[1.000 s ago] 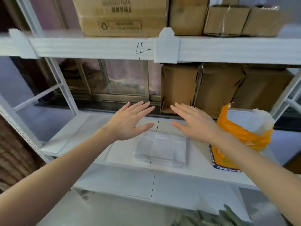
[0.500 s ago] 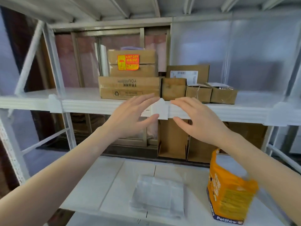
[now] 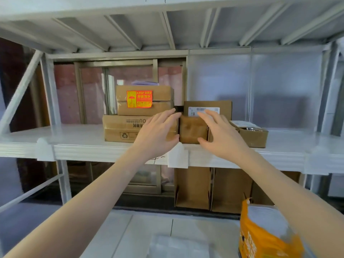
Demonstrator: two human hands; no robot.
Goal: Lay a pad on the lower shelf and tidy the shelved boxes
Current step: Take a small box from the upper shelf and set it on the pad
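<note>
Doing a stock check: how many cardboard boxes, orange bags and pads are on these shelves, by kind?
Cardboard boxes, upper shelf: 5
Cardboard boxes, lower shelf: 2 clearly visible
Orange bag: 1
Folded pad: 1
Total: 9

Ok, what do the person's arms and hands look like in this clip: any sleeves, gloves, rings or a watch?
Both arms are bare as far as the frame shows: no sleeves in sight. The left hand and right hand wear no gloves, and no ring, watch or bracelet shows on the fingers or wrists. The view is slightly blurred, so very small items could be missed.
</note>
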